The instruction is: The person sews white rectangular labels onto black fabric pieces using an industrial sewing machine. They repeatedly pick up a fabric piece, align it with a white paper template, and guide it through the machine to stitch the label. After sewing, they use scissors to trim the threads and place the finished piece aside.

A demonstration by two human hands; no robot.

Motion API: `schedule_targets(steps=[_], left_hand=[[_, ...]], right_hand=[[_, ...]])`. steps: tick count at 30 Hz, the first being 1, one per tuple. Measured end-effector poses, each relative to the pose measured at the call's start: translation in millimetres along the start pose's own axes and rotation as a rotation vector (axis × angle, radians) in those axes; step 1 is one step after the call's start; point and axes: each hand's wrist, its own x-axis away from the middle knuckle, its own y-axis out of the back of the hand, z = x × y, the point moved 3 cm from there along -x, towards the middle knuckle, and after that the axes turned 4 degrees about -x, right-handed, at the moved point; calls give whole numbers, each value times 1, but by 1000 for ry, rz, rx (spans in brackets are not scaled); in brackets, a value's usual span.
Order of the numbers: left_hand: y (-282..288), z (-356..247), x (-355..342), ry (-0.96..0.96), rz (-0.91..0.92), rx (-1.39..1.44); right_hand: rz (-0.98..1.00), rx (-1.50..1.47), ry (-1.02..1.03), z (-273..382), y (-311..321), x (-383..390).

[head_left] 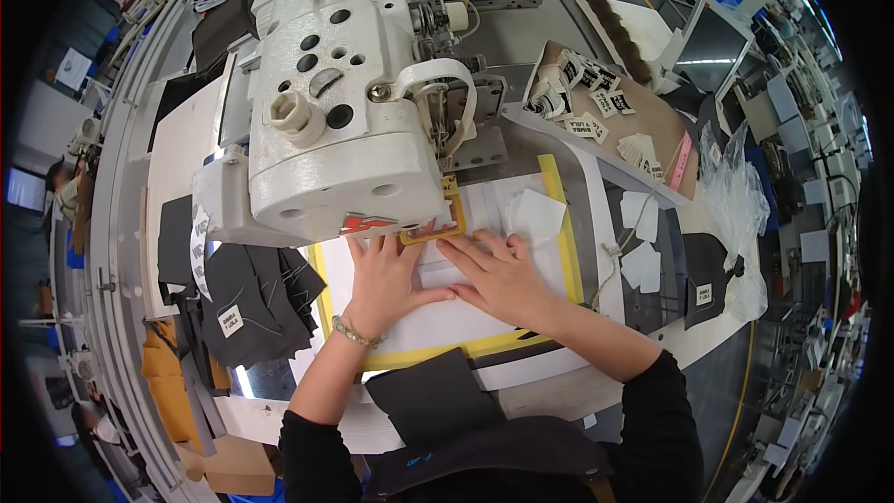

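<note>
A white industrial sewing machine (345,154) stands over a white sheet (372,345) edged with yellow tape (570,265). My left hand (384,284), with a beaded bracelet at its wrist, rests on the sheet just below the machine head, its fingers spread. Beside it my right hand (503,281) lies flat with fingers apart. The two thumbs nearly meet. Directly ahead of the fingertips is a small yellow frame (456,224) under the machine head, which partly hides it. Right of that frame lies a stack of white pieces (538,214).
Dark fabric pieces (265,303), one with a light label, pile up at left. A shallow cardboard tray (652,112) at far right holds several labels. More white pieces (640,265), a dark labelled piece (705,279) and clear plastic (740,196) lie right. Dark cloth (433,396) is at the near edge.
</note>
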Motion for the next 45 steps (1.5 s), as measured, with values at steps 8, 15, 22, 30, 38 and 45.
schedule_targets(steps=[8, 15, 22, 30, 38, 45], left_hand=[[5, 0, -3, -14, -42, -9], [26, -19, 44, 66, -15, -49], [43, -67, 112, -84, -53, 130], [32, -75, 118, -113, 36, 7], [36, -74, 116, -28, 1, 148], [34, -74, 117, -20, -12, 174]], right_hand=[[24, -3, -4, 0, -4, 2], [68, -120, 7, 3, 26, 20], [87, -287, -34, 23, 31, 59], [76, -265, -25, 37, 39, 68], [102, -310, -60, 38, 40, 82], [60, -299, -66, 42, 43, 87]])
